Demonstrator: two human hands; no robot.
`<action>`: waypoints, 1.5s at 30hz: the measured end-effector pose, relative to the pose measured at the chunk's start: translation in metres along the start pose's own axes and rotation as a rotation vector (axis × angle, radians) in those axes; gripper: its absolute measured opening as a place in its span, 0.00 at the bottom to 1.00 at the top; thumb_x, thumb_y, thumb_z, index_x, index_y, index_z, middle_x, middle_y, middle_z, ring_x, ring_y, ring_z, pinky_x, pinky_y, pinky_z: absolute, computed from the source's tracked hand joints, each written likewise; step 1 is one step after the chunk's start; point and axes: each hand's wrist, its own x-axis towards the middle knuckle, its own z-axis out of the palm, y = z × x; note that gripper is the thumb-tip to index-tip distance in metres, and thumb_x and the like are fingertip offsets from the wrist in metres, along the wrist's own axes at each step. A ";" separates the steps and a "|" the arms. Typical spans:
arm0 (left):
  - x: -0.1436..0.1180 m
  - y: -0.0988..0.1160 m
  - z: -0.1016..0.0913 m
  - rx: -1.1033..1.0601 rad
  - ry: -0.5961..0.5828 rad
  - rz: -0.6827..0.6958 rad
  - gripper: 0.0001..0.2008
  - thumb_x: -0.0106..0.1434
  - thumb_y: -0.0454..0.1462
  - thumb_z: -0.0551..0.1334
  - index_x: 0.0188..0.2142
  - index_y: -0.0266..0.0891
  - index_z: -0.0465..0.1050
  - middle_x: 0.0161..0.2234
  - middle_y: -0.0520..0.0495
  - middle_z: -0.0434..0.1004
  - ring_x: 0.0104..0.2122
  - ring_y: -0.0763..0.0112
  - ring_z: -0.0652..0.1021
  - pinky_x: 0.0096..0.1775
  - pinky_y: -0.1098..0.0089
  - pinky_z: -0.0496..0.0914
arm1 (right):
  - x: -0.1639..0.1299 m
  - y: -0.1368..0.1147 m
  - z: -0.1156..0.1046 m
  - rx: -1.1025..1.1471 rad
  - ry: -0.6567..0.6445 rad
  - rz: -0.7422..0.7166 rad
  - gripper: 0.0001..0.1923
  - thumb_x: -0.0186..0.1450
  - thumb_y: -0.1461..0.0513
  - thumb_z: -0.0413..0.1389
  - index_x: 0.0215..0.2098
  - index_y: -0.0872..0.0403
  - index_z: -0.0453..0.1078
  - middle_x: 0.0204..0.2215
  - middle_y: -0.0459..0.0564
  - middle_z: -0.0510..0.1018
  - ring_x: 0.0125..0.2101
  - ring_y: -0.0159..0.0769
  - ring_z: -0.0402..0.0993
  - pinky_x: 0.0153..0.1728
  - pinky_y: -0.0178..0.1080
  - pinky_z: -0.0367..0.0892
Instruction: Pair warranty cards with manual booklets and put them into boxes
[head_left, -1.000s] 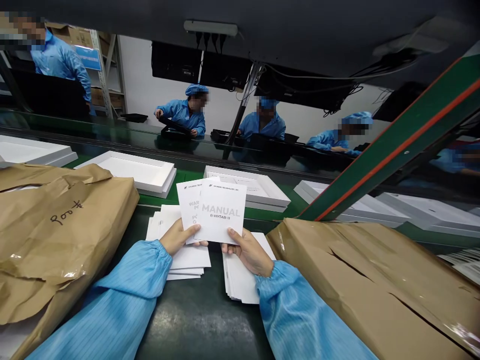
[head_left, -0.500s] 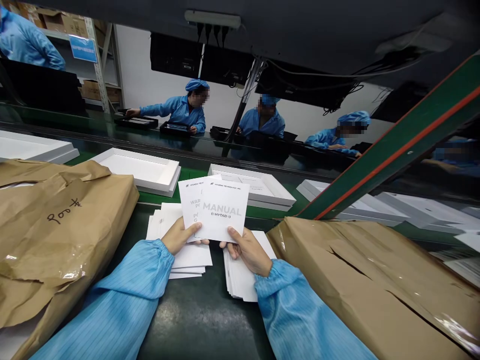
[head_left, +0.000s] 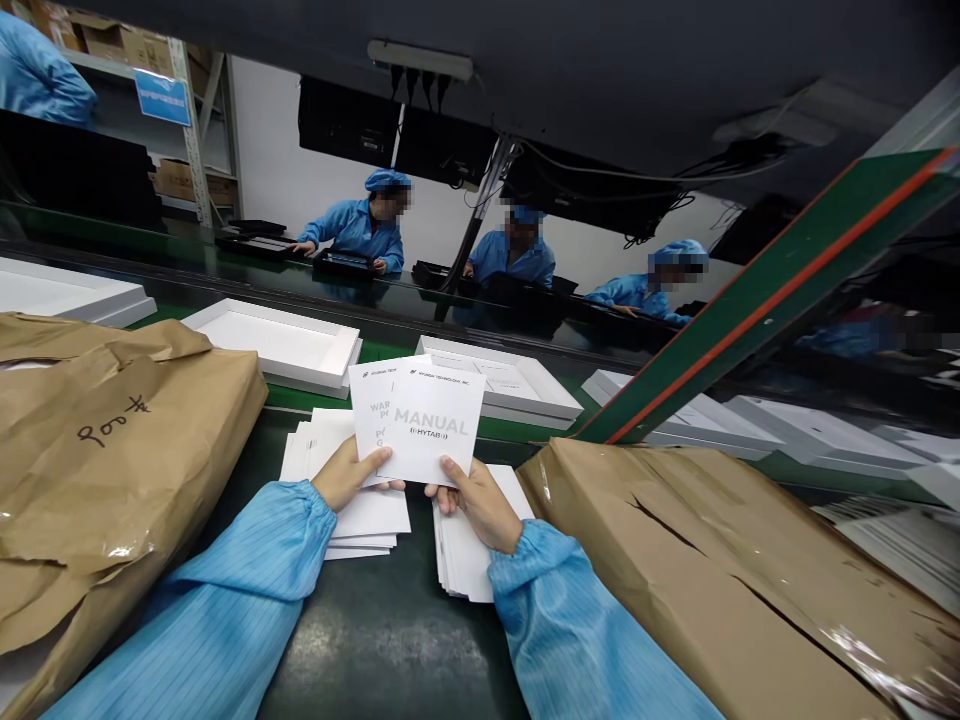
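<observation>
My left hand [head_left: 346, 475] and my right hand [head_left: 474, 502] hold two white leaflets together above the dark bench. The front leaflet [head_left: 435, 425] reads MANUAL. The warranty card [head_left: 369, 405] sits partly hidden behind it, with my left thumb on its lower edge. Below my left hand lies a stack of white cards [head_left: 360, 515]. Under my right hand lies a second stack of white booklets [head_left: 461, 560]. Both sleeves are blue.
A torn brown paper package [head_left: 105, 450] lies at my left, another brown package [head_left: 720, 560] at my right. Open white boxes [head_left: 277, 340] ride the green conveyor [head_left: 300, 398] beyond. A green and red beam [head_left: 765, 300] slants at right. Other people in blue work across the line.
The view has drifted slightly, so hands and leaflets sit a little further left. My grip on the two leaflets is unchanged. A person across the line has pulled an arm back.
</observation>
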 end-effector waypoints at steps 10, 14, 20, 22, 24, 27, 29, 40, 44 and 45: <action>0.001 -0.001 0.000 0.020 -0.019 0.030 0.19 0.50 0.42 0.55 0.40 0.33 0.63 0.28 0.41 0.73 0.23 0.67 0.74 0.22 0.71 0.67 | 0.001 -0.001 0.001 -0.011 0.024 0.007 0.15 0.54 0.52 0.47 0.27 0.57 0.59 0.17 0.46 0.70 0.12 0.24 0.60 0.12 0.29 0.54; 0.001 -0.002 -0.001 0.064 -0.013 0.028 0.18 0.51 0.42 0.54 0.39 0.33 0.62 0.34 0.39 0.71 0.24 0.66 0.74 0.23 0.71 0.67 | 0.001 -0.001 0.001 -0.007 0.018 0.005 0.14 0.55 0.53 0.46 0.28 0.58 0.59 0.17 0.46 0.70 0.12 0.24 0.60 0.13 0.29 0.54; 0.001 -0.002 -0.001 0.076 -0.014 0.029 0.18 0.51 0.43 0.53 0.39 0.33 0.62 0.35 0.38 0.70 0.24 0.67 0.74 0.23 0.71 0.67 | 0.000 -0.002 0.001 -0.010 0.020 0.004 0.14 0.55 0.54 0.46 0.26 0.58 0.59 0.17 0.46 0.70 0.12 0.24 0.61 0.13 0.29 0.54; 0.001 -0.002 -0.001 0.071 -0.012 0.024 0.19 0.51 0.43 0.54 0.40 0.33 0.61 0.35 0.38 0.70 0.24 0.67 0.74 0.23 0.71 0.67 | 0.000 -0.002 0.002 -0.007 0.025 0.004 0.14 0.55 0.54 0.46 0.26 0.58 0.59 0.17 0.46 0.70 0.12 0.24 0.61 0.13 0.29 0.54; 0.000 -0.001 0.000 0.071 -0.014 0.018 0.20 0.51 0.43 0.54 0.41 0.33 0.60 0.35 0.38 0.70 0.24 0.67 0.74 0.23 0.71 0.67 | 0.000 -0.002 0.002 -0.003 0.026 0.003 0.14 0.55 0.54 0.46 0.26 0.58 0.60 0.17 0.46 0.70 0.13 0.23 0.61 0.13 0.29 0.54; 0.000 0.000 0.000 0.081 -0.018 0.019 0.20 0.51 0.43 0.53 0.41 0.32 0.60 0.34 0.38 0.70 0.25 0.67 0.74 0.24 0.70 0.67 | 0.000 -0.003 0.003 -0.002 0.024 0.004 0.14 0.55 0.54 0.46 0.27 0.58 0.60 0.17 0.46 0.70 0.13 0.23 0.61 0.13 0.28 0.54; -0.001 0.000 0.001 0.087 -0.019 0.016 0.21 0.51 0.43 0.53 0.41 0.32 0.59 0.33 0.39 0.70 0.24 0.67 0.74 0.25 0.70 0.67 | 0.000 -0.003 0.003 -0.007 0.026 0.008 0.14 0.55 0.54 0.46 0.27 0.58 0.59 0.17 0.46 0.70 0.13 0.23 0.61 0.13 0.28 0.54; 0.002 -0.003 0.000 0.101 -0.024 0.022 0.21 0.51 0.43 0.54 0.41 0.31 0.59 0.27 0.43 0.71 0.24 0.70 0.73 0.24 0.72 0.67 | 0.001 -0.001 0.003 -0.004 0.039 0.007 0.14 0.55 0.54 0.47 0.28 0.58 0.59 0.16 0.45 0.70 0.13 0.23 0.61 0.13 0.28 0.54; 0.001 -0.004 0.000 0.088 -0.016 0.016 0.21 0.51 0.43 0.54 0.41 0.31 0.58 0.30 0.42 0.71 0.24 0.69 0.73 0.23 0.73 0.67 | 0.000 -0.002 0.003 -0.002 0.030 0.003 0.14 0.55 0.54 0.46 0.28 0.58 0.59 0.16 0.45 0.70 0.13 0.23 0.61 0.13 0.28 0.54; 0.001 -0.004 0.000 0.091 -0.015 0.014 0.21 0.51 0.43 0.54 0.41 0.31 0.58 0.30 0.41 0.71 0.24 0.69 0.73 0.23 0.73 0.67 | 0.000 -0.002 0.003 -0.003 0.029 0.004 0.14 0.55 0.54 0.46 0.28 0.58 0.59 0.16 0.45 0.70 0.13 0.23 0.61 0.13 0.28 0.54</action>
